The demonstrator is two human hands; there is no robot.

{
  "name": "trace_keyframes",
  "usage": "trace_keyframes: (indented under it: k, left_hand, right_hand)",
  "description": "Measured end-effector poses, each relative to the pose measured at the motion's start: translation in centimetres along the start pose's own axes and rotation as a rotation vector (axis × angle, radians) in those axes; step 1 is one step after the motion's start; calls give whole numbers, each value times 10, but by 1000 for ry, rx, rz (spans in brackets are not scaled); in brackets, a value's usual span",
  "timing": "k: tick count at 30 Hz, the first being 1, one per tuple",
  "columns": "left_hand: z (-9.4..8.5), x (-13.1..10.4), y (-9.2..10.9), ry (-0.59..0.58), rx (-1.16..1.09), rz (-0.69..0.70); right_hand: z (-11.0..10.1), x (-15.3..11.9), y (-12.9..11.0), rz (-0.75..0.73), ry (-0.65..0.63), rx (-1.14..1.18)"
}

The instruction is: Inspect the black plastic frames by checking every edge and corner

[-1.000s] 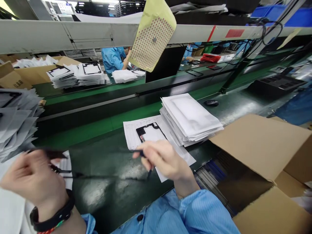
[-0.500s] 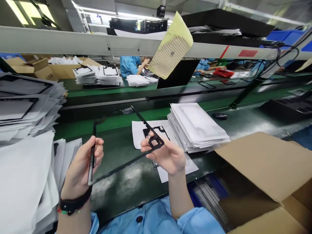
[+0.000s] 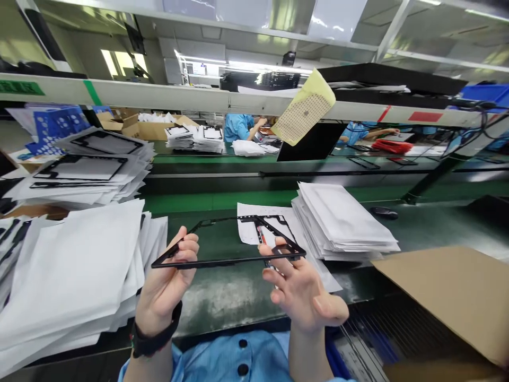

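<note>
Watching remotely, I see the left hand (image 3: 165,292) pinching the black frame (image 3: 222,262) above the bench (image 3: 214,302), the right hand (image 3: 302,294) spread against its corner; I judge it light, flexible, fragile, best held by opposite sides.

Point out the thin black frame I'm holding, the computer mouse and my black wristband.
Thin black frame (image 3: 228,262): head view, middle of its near bar.
Computer mouse (image 3: 384,213): head view, its top shell.
Black wristband (image 3: 153,339): head view, the band's outer surface.
</note>
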State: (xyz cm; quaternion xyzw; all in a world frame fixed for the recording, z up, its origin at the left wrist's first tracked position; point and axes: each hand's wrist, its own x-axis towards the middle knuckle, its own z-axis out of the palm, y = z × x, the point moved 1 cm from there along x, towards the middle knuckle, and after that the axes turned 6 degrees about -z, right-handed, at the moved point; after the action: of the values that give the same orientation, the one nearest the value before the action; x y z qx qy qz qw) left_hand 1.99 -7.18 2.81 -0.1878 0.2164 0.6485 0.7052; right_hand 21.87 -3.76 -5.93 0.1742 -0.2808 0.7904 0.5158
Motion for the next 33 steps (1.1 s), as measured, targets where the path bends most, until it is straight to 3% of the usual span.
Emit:
trace_keyframes:
  k: [8,17,22,25,29,33]
  left_hand:
    - [8,-3,7,70,-36,42]
    - [12,25,34,48,-91,73]
    - [11,35,37,157,-23,139]
    - [14,43,30,264,78,257]
    - [12,51,16,417,373,544]
    - [6,52,5,324,704,771]
  right_hand:
    - [-17,12,16,-45,31,-106]
    - [-53,44,33,1,63,-163]
    - [-69,45,36,39,153,-154]
    - [-72,51,36,69,257,-126]
    - [-75,70,43,134,447,27]
    - [-75,85,55,209,649,274]
